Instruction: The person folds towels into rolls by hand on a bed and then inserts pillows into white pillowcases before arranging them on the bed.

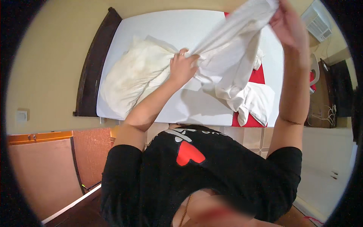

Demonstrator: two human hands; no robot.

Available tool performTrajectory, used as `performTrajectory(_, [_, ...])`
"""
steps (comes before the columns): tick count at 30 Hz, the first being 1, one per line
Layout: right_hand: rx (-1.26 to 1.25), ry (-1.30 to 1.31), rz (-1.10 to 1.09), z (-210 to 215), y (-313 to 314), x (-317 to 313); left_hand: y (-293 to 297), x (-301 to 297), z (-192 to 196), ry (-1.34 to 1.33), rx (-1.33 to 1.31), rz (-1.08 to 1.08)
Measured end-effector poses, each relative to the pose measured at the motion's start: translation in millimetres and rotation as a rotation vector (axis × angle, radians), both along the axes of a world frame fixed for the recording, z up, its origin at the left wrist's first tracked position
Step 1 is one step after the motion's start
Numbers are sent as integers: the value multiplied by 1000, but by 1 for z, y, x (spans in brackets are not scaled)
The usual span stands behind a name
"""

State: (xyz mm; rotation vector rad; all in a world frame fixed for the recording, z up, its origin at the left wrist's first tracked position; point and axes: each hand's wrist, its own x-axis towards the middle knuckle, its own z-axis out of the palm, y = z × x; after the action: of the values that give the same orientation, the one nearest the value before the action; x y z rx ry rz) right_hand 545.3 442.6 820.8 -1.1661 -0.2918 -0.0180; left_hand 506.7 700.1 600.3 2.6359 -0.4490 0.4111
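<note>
- White cloth fills your grip: your left hand (184, 66) is clenched on the pillow (132, 77) just where the pillowcase (234, 49) mouth meets it.
- Your right hand (289, 24) is raised high and closed on the far end of the pillowcase, so the fabric runs taut between your two sets of fingers.
- From your left fingers outward, most of the pillow lies bare on the bed (181, 26); it looks yellowed and stained. I cannot tell how much of its corner sits inside the case beyond your knuckles.
- Judging by that, the work on pillow and case is at an in-between stage: the two are nearly apart, joined only at your left grip.
- Below your right forearm, more white linen (249, 100) sits heaped on a red cover (259, 75), near the bed's edge.
- Well beyond your left fingers, a dark headboard (90, 64) bounds the mattress; the sheet on it lies flat and smooth.
- Past your right fingertips, an air conditioner (317, 20) hangs on the wall.
</note>
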Motion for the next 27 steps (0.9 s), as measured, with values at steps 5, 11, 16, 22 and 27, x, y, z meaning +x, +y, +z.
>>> performTrajectory(5, [-749,-182,79,44,-13,-5,68,50,-4,241,-118,218])
performTrajectory(11, [-1116,-880,-1096,29,-60,41,138,78,143,-124,0,384])
performTrajectory(16, [-1532,-459,-826,2,-86,85,123,12,187,99,-578,-188])
performTrajectory(22, [-1415,-580,-578,3,-52,118,168,-3,200,-85,-1,182])
performTrajectory(27, [-1469,-922,-530,-25,89,200,261,8,229,-379,168,572])
